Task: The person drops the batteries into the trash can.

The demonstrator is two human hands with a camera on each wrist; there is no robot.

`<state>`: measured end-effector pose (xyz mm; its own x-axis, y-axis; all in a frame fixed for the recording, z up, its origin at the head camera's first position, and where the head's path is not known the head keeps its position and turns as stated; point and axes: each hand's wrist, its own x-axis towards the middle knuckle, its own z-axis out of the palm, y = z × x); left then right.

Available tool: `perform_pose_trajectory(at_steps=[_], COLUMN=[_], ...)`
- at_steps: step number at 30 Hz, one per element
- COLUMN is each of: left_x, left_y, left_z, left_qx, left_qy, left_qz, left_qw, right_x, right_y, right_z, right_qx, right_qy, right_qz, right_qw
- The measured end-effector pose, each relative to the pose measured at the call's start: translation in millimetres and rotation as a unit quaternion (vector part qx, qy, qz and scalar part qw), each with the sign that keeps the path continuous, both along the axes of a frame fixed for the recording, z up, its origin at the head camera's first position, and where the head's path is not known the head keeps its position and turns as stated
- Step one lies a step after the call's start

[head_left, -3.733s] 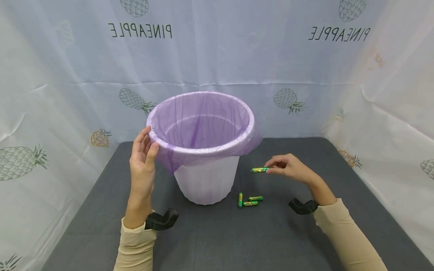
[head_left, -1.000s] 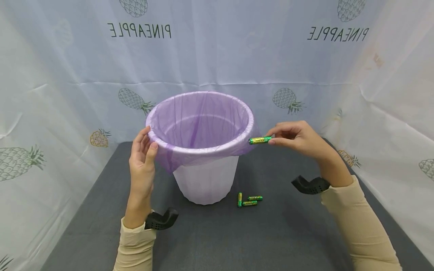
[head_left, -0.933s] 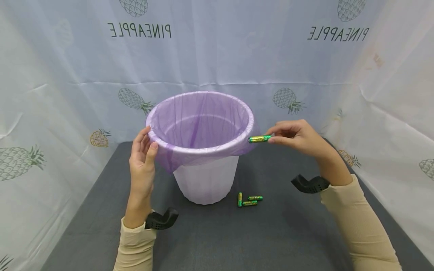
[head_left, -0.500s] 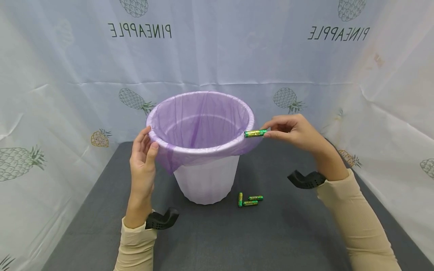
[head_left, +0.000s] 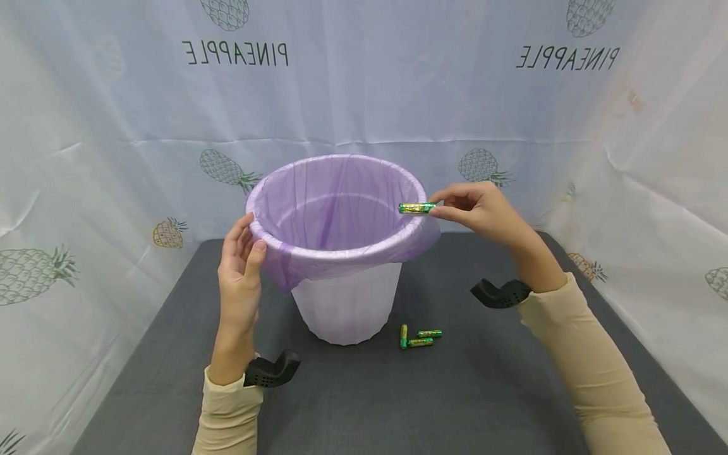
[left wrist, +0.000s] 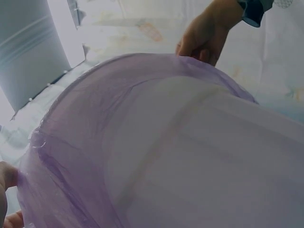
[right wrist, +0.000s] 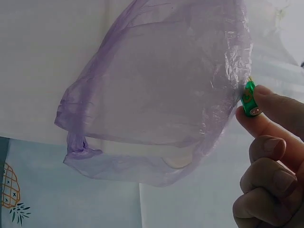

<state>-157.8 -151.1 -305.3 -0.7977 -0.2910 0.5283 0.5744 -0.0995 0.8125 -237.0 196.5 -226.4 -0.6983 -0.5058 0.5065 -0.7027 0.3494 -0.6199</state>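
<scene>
A white trash can [head_left: 347,311] stands on the dark table, lined with a thin purple bag [head_left: 318,218] folded over its rim. My left hand [head_left: 239,281] holds the can by the left of its rim, thumb at the front and fingers farther back. My right hand [head_left: 474,205] pinches a green and gold battery [head_left: 414,208] by one end between thumb and fingers. The battery lies level at the rim's right side, its free end over the opening. In the right wrist view the battery [right wrist: 249,99] shows end-on beside the bag.
Three more batteries, one upright in view [head_left: 404,337] and two sideways [head_left: 421,342], lie on the dark tabletop [head_left: 341,404] right of the can's base. Pineapple-print curtains [head_left: 364,95] enclose the table at the back and sides. Each wrist wears a black mount [head_left: 273,370].
My right hand has lifted the battery from low over the table up to rim height, then moved it left over the rim. My left hand and the can have stayed put.
</scene>
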Motion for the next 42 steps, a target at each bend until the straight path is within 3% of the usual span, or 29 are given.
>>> perform_pose_trajectory(at_steps=[14, 26, 34, 42], left_x=[-0.3, -0.1, 0.0, -1.4], left_y=[-0.2, 0.2, 1.1, 1.6], left_z=[-0.7, 0.0, 1.1, 0.4], left_qx=[-0.002, -0.004, -0.004, 0.000], left_qy=[0.004, 0.010, 0.007, 0.015], left_qz=[-0.004, -0.006, -0.002, -0.001], left_qw=[1.0000, 0.9999, 1.0000, 0.9999], right_x=[-7.1, -5.1, 0.8, 9.6], right_y=[-9.6, -6.0, 9.0, 19.3], right_z=[-4.0, -8.7, -25.0, -54.1], right_qx=[-0.031, -0.060, -0.078, -0.097], right_qy=[-0.044, -0.038, -0.056, -0.059], right_qz=[-0.035, -0.034, -0.045, -0.058], right_qw=[0.998, 0.997, 0.994, 0.992])
